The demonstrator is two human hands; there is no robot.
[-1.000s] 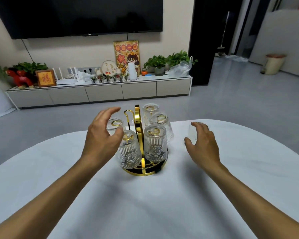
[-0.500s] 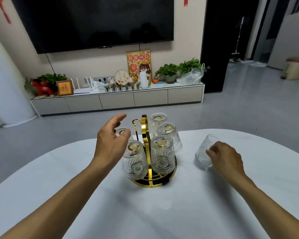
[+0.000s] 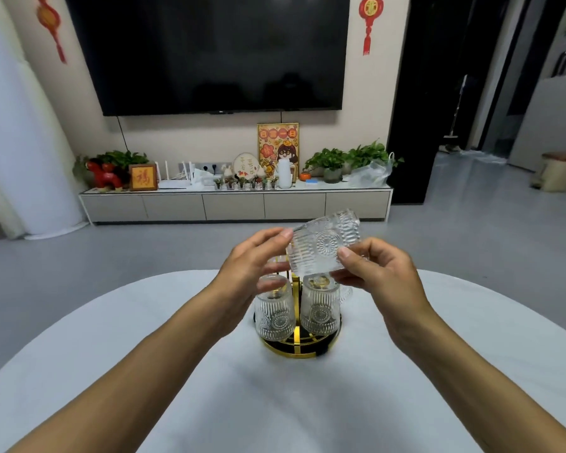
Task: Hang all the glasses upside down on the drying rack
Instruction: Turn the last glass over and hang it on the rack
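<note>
Ribbed clear glass held tilted on its side above gold rack, right hand pinching its lower side, left hand fingertips on its mouth end, two hung glasses below on white table.

Small framed picture on the TV cabinet: one gold character, 福.
Poster against the wall: characters along its top, too small to read.
Round plaque: marks unreadable.
Red wall knot: gold character, unclear.
</note>
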